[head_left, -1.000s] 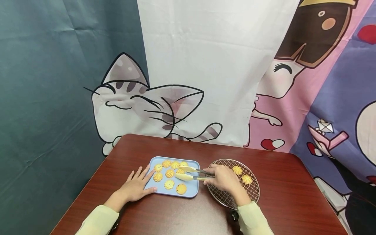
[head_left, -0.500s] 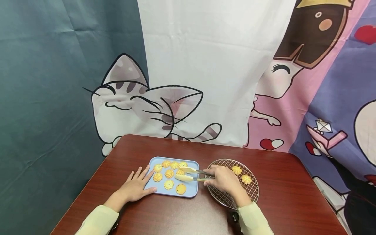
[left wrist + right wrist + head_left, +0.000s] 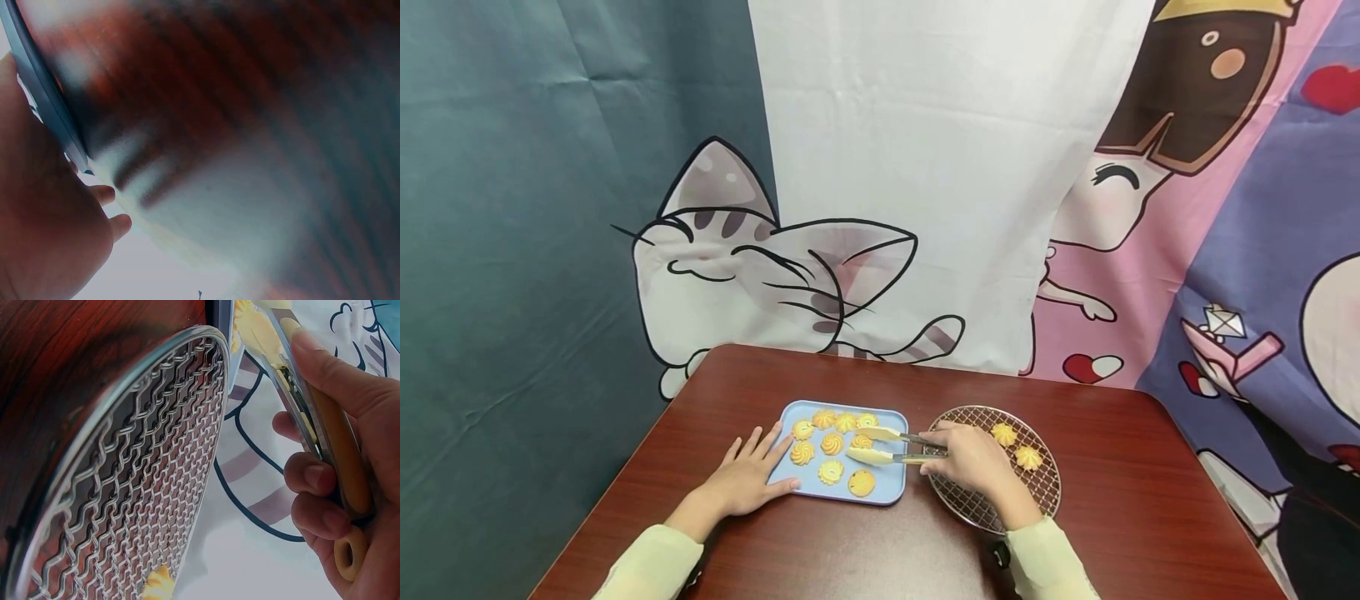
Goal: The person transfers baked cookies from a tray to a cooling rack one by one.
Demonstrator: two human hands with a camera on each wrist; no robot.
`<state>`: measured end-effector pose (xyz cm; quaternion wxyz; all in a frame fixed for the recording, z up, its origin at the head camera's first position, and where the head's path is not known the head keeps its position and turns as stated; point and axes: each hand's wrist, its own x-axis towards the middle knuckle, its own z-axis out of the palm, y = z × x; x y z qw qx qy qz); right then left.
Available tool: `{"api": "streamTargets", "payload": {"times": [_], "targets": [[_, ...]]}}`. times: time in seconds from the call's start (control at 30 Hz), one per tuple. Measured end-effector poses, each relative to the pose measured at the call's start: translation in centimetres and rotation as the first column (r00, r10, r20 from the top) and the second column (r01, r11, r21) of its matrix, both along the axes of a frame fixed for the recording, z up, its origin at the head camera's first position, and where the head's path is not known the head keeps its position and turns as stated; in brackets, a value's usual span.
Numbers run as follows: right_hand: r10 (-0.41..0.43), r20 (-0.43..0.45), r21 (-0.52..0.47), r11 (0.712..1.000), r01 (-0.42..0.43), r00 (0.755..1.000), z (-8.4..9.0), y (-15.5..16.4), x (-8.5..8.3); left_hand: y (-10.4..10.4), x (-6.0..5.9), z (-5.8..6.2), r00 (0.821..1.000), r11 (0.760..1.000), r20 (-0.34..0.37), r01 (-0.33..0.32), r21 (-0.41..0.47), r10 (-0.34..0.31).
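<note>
Gripping the tongs point(image 3: 891, 446) in our right hand point(image 3: 970, 458), tips apart beside a brittle piped cookie point(image 3: 861, 439), we judge a gentle sideways squeeze best, while our left hand point(image 3: 745, 477) lies flat, fingers spread, against the blue tray point(image 3: 887, 487).

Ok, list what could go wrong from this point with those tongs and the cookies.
1. The cookies lie packed close on the blue tray; the tongs stand open right among them, so closing may nudge or crack a neighbour.
2. The left hand only rests flat at the tray's edge, so the tray might slide if pushed.
3. The right hand hangs over the wire rack, which could get bumped and shift its two cookies.
</note>
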<state>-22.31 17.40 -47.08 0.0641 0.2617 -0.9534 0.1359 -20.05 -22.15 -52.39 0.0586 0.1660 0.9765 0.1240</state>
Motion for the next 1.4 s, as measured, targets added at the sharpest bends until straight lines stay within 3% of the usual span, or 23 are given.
{"api": "streamTargets", "payload": {"times": [0.47,0.77,1.03,1.4], "targets": [[-0.035,-0.009,-0.047,0.998,0.034,0.999,1.1,1.2,1.1,0.1,0.0,0.1,1.000,1.000,-0.002,0.002,0.013,-0.002],[-0.070,-0.052,-0.032,0.997,0.069,0.996,1.9,4.2,1.6,-0.1,0.0,-0.1,1.000,1.000,-0.004,-0.005,0.004,0.005],[-0.157,-0.022,-0.040,0.987,0.156,0.987,2.3,6.7,2.0,-0.2,-0.1,-0.4,1.000,1.000,-0.002,-0.007,0.005,0.007],[-0.212,-0.041,-0.050,0.976,0.210,0.976,2.8,10.0,2.5,-0.2,-0.1,-0.3,1.000,1.000,0.007,-0.007,0.001,0.007]]}}
